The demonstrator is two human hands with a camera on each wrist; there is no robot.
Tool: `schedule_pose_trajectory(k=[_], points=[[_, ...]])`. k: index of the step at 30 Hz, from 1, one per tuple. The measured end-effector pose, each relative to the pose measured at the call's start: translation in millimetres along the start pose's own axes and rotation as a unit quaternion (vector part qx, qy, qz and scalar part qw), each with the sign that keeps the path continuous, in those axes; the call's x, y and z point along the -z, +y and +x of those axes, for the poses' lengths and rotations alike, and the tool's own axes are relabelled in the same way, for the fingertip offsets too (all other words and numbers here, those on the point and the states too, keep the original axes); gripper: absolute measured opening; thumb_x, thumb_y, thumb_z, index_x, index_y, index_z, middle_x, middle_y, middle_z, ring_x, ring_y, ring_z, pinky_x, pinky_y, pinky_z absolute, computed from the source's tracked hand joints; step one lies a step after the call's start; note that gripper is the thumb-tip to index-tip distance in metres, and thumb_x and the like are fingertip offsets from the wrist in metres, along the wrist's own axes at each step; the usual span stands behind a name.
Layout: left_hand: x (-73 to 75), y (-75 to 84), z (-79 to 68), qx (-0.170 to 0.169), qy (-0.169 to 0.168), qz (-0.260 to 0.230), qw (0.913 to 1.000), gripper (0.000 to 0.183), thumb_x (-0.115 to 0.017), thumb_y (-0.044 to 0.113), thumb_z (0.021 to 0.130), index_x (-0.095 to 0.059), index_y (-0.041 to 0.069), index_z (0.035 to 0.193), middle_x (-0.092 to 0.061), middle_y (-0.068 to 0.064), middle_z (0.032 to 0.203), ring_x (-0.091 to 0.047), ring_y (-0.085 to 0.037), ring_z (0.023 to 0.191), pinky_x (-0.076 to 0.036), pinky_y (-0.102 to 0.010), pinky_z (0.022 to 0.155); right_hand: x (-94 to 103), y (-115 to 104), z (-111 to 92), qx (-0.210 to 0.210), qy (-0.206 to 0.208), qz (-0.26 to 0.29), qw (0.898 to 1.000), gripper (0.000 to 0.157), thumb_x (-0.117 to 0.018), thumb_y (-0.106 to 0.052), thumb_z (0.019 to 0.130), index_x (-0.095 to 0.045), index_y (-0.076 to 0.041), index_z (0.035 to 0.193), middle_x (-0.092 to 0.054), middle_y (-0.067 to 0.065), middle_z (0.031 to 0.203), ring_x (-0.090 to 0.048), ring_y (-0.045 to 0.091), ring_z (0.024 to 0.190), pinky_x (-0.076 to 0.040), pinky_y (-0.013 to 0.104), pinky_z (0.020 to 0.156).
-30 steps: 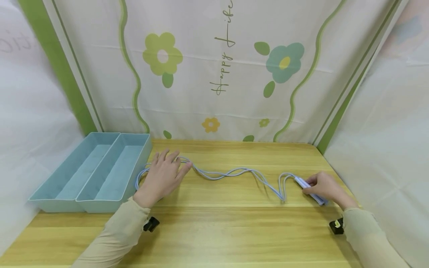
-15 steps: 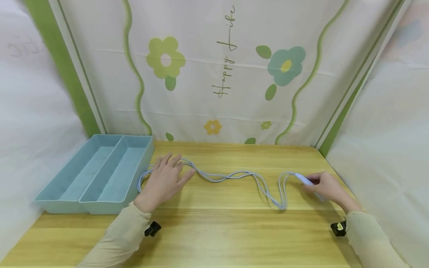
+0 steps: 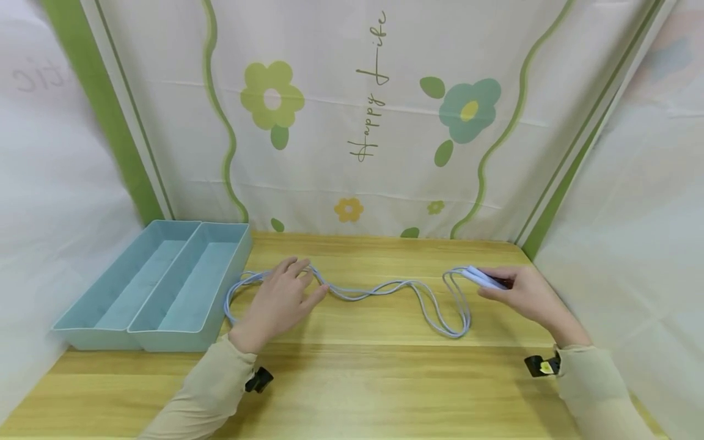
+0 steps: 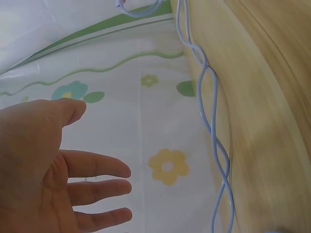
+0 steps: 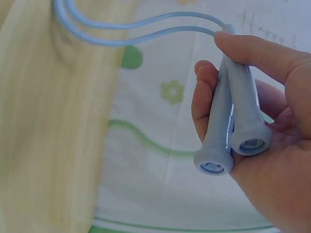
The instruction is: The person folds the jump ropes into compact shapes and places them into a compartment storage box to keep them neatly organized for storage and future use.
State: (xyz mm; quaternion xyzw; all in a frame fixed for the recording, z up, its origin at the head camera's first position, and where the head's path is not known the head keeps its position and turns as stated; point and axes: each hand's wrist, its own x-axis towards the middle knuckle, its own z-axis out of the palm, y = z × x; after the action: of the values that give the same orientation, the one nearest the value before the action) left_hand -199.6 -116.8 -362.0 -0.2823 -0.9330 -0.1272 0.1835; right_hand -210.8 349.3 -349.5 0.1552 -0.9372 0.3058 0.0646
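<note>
My right hand (image 3: 528,296) grips both pale blue handles (image 5: 245,97) of a jump rope (image 3: 363,296), side by side and raised over the right part of the table. In the right wrist view, thumb and fingers wrap the pair, with the round handle ends facing the camera. From there the doubled cord (image 4: 214,107) loops down and runs left in loose twists along the wood. Above its left portion hovers my left hand (image 3: 280,302), fingers spread and slightly bent, holding nothing. Part of the cord is hidden behind that hand; more coils (image 3: 233,296) show beside the bin.
Two long light blue bins (image 3: 165,341) stand side by side on the left of the wooden table (image 3: 352,391). A printed flower curtain (image 3: 330,165) closes off the back, with white curtains on both sides. Small black cameras (image 3: 260,380) sit at both wrists.
My right hand has lifted the jump rope handles off the table and moved them slightly left and back, turning them. My left hand has shifted a little right, fingers still spread.
</note>
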Motion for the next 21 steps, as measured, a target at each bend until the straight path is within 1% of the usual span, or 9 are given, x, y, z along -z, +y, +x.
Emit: schedule_pose_trajectory(k=[4,8,10,17,21], points=[[-1.7,4.9,2.3,-0.007,0.013,-0.019,0.9997,0.045,-0.058,0.036,0.101,-0.069,-0.005,0.117,-0.056,-0.025,0.131,-0.047,-0.043,0.126,-0.032,-0.052,0.108,-5.2,-20.5,1.6,0.028,0.0,0.023,0.999,0.044,-0.079,-0.029,0.087,-0.07,-0.01,0.126,-0.069,0.014,0.113,-0.063,0.017,0.08,-0.053,0.027,0.064],[-2.3,9.7,5.4,-0.013,0.022,-0.026,0.9993,0.045,-0.057,0.035,0.101,-0.067,-0.004,0.121,-0.056,-0.024,0.132,-0.047,-0.043,0.125,-0.036,-0.052,0.105,-8.1,-39.8,1.7,0.043,-0.001,0.046,0.998,0.045,-0.078,-0.03,0.088,-0.069,-0.01,0.127,-0.068,0.013,0.115,-0.064,0.017,0.081,-0.053,0.027,0.064],[-2.7,11.5,7.6,-0.019,0.025,-0.024,0.9992,0.047,-0.056,0.037,0.102,-0.066,-0.004,0.123,-0.056,-0.024,0.133,-0.047,-0.043,0.125,-0.036,-0.052,0.105,-8.9,-47.9,2.3,0.052,0.001,0.052,0.997,0.044,-0.077,-0.028,0.088,-0.068,-0.01,0.128,-0.067,0.013,0.116,-0.064,0.017,0.082,-0.054,0.027,0.064],[-4.4,18.5,13.8,-0.037,0.042,-0.032,0.9979,0.047,-0.055,0.034,0.102,-0.061,-0.003,0.131,-0.057,-0.021,0.132,-0.049,-0.04,0.124,-0.038,-0.05,0.104,-14.9,-69.4,5.3,0.091,0.019,0.081,0.992,0.041,-0.077,-0.02,0.089,-0.068,-0.012,0.128,-0.066,0.01,0.121,-0.065,0.015,0.086,-0.054,0.026,0.064],[-7.5,24.0,18.1,-0.042,0.044,-0.058,0.9964,0.048,-0.056,0.034,0.102,-0.059,-0.003,0.133,-0.057,-0.02,0.132,-0.05,-0.037,0.123,-0.039,-0.048,0.103,-20.3,-80.4,5.5,0.108,0.028,0.095,0.989,0.041,-0.077,-0.017,0.089,-0.068,-0.015,0.129,-0.066,0.008,0.122,-0.064,0.016,0.085,-0.054,0.026,0.063]])
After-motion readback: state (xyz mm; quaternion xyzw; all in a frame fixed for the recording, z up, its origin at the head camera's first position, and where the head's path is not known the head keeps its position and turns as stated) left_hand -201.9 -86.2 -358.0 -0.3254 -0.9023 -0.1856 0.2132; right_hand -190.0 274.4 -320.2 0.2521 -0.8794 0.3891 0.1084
